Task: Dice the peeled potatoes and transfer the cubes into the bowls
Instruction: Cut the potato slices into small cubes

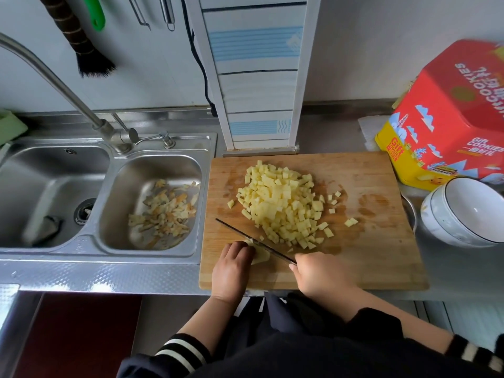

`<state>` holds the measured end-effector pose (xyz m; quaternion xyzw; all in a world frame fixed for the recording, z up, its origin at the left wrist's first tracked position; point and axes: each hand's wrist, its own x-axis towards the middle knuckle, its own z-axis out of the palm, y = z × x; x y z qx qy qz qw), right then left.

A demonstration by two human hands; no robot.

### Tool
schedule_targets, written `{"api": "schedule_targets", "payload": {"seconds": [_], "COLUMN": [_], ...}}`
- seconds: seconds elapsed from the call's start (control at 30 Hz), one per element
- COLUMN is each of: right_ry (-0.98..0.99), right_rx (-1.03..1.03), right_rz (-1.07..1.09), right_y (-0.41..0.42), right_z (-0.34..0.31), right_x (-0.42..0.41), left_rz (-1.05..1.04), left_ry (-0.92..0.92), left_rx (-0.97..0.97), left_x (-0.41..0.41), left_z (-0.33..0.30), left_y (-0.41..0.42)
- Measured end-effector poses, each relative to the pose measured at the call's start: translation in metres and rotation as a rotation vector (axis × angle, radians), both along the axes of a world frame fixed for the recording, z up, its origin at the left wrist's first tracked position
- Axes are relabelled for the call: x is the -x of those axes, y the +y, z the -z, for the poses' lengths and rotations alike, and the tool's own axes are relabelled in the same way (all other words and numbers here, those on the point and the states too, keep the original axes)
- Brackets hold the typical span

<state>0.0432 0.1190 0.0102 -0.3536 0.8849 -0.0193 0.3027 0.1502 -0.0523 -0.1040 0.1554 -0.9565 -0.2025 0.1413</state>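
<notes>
Both hands are low on the cutting board [376, 257]. Her right hand [323, 276] is curled tight around the handle of the knife [253, 241], and the thin blade runs up and to the left across the potato piece [260, 255]. Her left hand [231, 268] sits on the left end of that potato piece with its fingers bent down over it, holding it still. Now from big to small. On the left is the steel sink [161, 255] with 2 tubs, and the near tub has potato peels [163, 214] lying in it. A curved tap [54, 80] stands behind it. The wooden board lies on the counter just right of the sink. At the far right is a red and yellow cookie tin [450, 113]. Just in front of the tin are the white bowls [463, 214], stacked and tipped toward the board, near its right edge. A big heap of potato cubes [283, 203] fills the middle of the board, with a few loose cubes to its right.
</notes>
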Motion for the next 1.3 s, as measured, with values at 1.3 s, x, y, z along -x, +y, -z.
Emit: {"api": "schedule_targets", "payload": {"seconds": [1.3], "right_ry": [-0.011], "right_rx": [-0.079], "right_rz": [-0.022], "right_y": [-0.012], "right_z": [0.004], "right_x": [-0.008], "left_rz": [0.327], "left_ry": [-1.002], "left_rx": [-0.048], "left_x": [0.125], "left_z": [-0.128], "left_y": [-0.028]}}
